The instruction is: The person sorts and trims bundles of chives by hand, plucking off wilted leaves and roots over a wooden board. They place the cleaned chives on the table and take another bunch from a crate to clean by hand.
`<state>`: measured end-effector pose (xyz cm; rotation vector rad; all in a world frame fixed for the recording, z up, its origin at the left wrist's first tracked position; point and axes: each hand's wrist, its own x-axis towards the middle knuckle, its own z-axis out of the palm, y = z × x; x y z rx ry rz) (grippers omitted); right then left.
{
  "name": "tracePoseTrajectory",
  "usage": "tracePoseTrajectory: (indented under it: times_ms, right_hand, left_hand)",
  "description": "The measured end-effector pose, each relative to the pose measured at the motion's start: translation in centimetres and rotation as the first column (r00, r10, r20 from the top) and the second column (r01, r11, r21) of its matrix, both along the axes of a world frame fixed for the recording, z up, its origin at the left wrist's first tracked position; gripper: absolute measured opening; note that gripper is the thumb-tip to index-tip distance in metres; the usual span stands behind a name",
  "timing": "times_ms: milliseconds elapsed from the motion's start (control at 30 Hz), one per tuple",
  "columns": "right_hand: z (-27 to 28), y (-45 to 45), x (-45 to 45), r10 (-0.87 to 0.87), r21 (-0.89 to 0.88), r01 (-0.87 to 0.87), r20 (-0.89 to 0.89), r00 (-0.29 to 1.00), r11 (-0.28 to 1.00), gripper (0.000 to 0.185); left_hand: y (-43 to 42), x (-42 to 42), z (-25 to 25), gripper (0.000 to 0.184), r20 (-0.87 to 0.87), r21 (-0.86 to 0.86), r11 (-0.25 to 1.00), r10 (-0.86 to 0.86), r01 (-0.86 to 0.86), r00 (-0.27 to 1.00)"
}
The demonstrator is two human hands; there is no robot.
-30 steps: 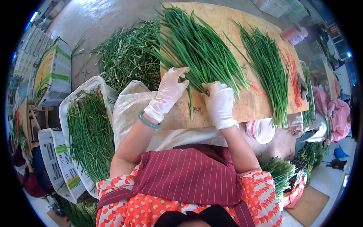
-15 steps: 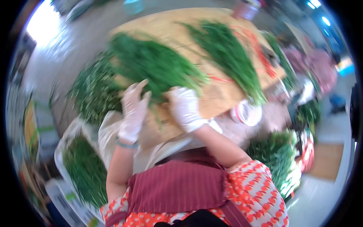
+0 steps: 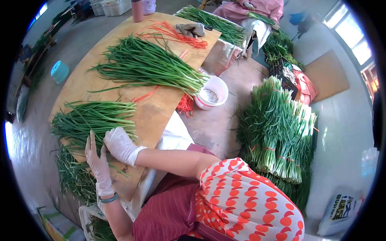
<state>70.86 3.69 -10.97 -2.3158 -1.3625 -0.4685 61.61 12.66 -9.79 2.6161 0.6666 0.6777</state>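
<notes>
On a wooden board (image 3: 76, 86) lies a bunch of green garlic chives (image 3: 94, 120), its pale stem ends to the right. My left hand (image 3: 97, 164), in a thin white glove, is at the bunch's near edge with fingers stretched out, touching or just beside the leaves. My right hand (image 3: 122, 146), gloved the same way, is close to its right, fingers curled in against the near side of the bunch. Whatever those fingers hold is hidden. Farther back, a larger bunch of chives (image 3: 148, 66) lies across the board, stems over its right edge.
Red ties (image 3: 177, 36) and a grey glove (image 3: 190, 29) lie at the board's far end, near a pink bottle (image 3: 137, 10). A white tub (image 3: 212, 93) stands beside the board. Tied chive bundles (image 3: 277, 132) are stacked at right. Another person (image 3: 257, 10) sits behind with chives.
The view has turned to the right, showing the tub and stacked bundles more fully. Both hands remain at the near bunch; the right hand is now nearer the left one.
</notes>
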Motion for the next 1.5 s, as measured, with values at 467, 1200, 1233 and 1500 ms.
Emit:
tracePoseTrajectory:
  times_ms: [467,1200,1233,1500]
  right_hand:
    - [7.5,-6.7,3.1,0.502,0.509,0.078,-0.860,0.094,0.857,0.024]
    - [14.6,-13.0,7.3,0.851,0.843,0.124,-0.525,-0.021,0.523,0.024]
    - [14.9,-13.0,7.5,0.849,0.841,0.121,-0.528,-0.020,0.527,0.024]
    - [12.4,-10.6,8.0,0.873,0.826,0.351,-0.486,0.043,0.442,0.015]
  left_hand:
    - [2.1,0.1,-1.3,0.068,-0.084,-0.095,0.990,0.097,-0.104,0.992]
    - [1.5,1.4,-1.1,0.044,-0.332,0.062,0.956,0.290,-0.286,0.898]
    - [1.6,1.5,-1.2,0.044,-0.345,0.077,0.953,0.302,-0.294,0.889]
    - [0.9,0.5,1.5,0.049,-0.251,0.147,0.940,0.336,-0.307,0.908]
